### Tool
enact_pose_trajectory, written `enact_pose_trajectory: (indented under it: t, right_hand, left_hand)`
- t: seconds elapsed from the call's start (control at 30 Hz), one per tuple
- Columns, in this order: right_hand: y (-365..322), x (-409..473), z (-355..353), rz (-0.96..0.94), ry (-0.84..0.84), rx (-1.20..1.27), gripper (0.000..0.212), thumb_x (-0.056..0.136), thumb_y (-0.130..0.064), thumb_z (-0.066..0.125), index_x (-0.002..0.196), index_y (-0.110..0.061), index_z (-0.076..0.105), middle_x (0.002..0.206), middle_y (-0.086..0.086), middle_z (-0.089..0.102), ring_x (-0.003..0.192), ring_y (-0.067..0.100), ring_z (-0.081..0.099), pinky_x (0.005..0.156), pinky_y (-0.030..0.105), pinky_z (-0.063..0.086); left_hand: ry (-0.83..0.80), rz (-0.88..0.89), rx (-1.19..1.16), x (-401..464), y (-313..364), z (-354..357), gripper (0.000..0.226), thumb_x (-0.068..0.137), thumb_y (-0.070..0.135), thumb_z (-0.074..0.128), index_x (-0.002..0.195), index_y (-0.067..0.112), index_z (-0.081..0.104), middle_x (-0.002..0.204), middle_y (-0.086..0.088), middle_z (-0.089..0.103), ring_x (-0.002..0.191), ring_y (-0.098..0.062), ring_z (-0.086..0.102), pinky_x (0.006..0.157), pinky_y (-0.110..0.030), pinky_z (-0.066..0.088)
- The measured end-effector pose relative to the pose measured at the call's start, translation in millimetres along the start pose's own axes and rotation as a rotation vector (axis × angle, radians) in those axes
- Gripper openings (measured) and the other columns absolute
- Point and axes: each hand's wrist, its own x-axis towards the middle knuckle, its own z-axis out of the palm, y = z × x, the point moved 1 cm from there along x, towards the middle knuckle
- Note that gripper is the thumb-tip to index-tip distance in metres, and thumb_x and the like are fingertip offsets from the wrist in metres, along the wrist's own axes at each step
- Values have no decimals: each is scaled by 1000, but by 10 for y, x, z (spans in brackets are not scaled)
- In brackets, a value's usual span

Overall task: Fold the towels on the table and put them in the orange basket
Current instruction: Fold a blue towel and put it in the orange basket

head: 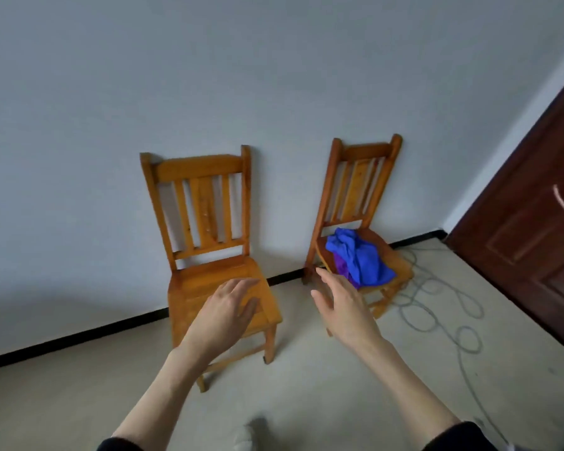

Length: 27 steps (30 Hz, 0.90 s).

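Observation:
A crumpled blue towel (360, 257) lies on the seat of the right wooden chair (360, 177), with a purple towel (342, 266) partly hidden under it. My right hand (342, 304) is stretched out with fingers apart, just left of and below that chair's seat, not touching the towels. My left hand (228, 309) hovers open over the bare seat of the left wooden chair (202, 203). Neither hand holds anything. No orange basket and no table are in view.
Both chairs stand against a pale wall. A grey cable (437, 307) lies in loops on the floor to the right of the right chair. A dark brown door (534, 229) is at the far right. My foot (248, 434) shows at the bottom.

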Motion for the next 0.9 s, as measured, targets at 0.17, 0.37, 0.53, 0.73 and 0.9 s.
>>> enact_pose_trajectory:
  t: [0.17,0.37,0.53,0.73,0.9]
  right_hand:
    - [721,615,-149,163,57,-28,45,91,-27,55,134,-14,47,127,9,57,119,24,51,98,32,37]
    - [1429,1507,-298,332,13,-33,47,93,-29,50,138,-17,40,131,8,52,122,23,46,98,33,36]
    - [2106,1937,-387,467,-3,-5,46,95,-29,48,138,-16,40,130,7,52,120,22,47,99,31,35]
    - [2922,2354,-326,579,-99,18,48,96,-31,45,140,-16,35,135,5,49,126,20,44,103,37,35]
    - [3817,2709,30,625,-263,97,51,97,-32,43,143,-14,29,139,6,46,128,21,43,103,38,37]
  left_hand:
    - [-98,97,-10,1018,154,508,38,98,35,38,134,25,42,134,3,48,124,-15,44,100,-26,37]
    - [-250,137,8,2242,188,1002,38,98,32,40,135,24,43,134,2,49,121,-15,47,99,-24,38]
    - [-410,204,31,3119,326,1566,38,98,29,40,135,24,41,136,3,47,123,-14,45,98,-22,35]
    - [-597,156,65,3893,435,2387,39,98,25,39,137,25,40,139,2,44,127,-16,42,103,-26,32]
    - [-685,-36,101,4294,342,3287,38,98,27,39,136,27,40,140,5,43,128,-14,41,105,-27,31]
